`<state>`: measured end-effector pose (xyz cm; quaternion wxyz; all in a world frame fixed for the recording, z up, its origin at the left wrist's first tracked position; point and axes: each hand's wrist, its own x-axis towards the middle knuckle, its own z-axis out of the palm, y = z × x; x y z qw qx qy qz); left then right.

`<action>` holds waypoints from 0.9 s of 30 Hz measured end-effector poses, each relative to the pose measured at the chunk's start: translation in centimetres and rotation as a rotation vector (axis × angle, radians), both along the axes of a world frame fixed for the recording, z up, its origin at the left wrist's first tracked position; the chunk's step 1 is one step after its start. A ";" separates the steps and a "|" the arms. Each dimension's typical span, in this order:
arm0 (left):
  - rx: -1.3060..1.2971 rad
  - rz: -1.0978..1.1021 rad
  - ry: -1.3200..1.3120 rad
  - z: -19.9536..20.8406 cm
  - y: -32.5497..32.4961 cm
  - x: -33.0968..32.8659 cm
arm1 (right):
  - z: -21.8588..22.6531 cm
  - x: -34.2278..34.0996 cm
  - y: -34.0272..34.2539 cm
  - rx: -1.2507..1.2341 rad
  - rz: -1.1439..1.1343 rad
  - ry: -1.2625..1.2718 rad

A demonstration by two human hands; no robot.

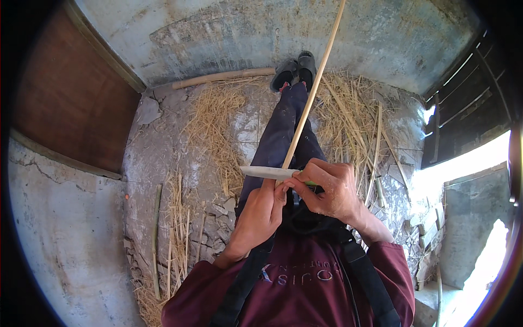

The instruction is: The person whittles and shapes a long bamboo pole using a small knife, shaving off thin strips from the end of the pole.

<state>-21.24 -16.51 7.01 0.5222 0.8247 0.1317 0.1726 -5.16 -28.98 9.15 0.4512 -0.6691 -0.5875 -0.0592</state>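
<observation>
A long, thin, pale bamboo strip (311, 92) runs from my lap up past my feet toward the wall. My left hand (260, 210) is closed around its near end, just below the blade. In my right hand (330, 188) is a knife (265, 172) with a green handle, mostly covered by the fingers. Its broad grey blade points left and lies across the strip. Both hands meet close together over my lap, the fingertips nearly touching. The strip's lowest end is hidden by my hands.
Straw-like shavings (215, 117) cover the floor on both sides of my stretched legs. A thick bamboo pole (223, 77) lies along the stained wall (229, 38). A green stick (157, 240) and broken rubble (218, 220) are at left. More strips (376, 147) lie at right.
</observation>
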 end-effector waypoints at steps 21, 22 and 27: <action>-0.637 -0.122 0.033 0.6 0.3 -0.4 | 0.7 2.4 -0.6 0.013 -0.057 0.026; -0.721 -0.158 0.044 1.1 0.4 -0.3 | 0.5 2.2 -0.6 0.010 -0.027 0.028; -0.861 -0.348 0.104 2.2 1.8 -0.5 | 0.3 3.1 -1.0 0.069 0.065 0.259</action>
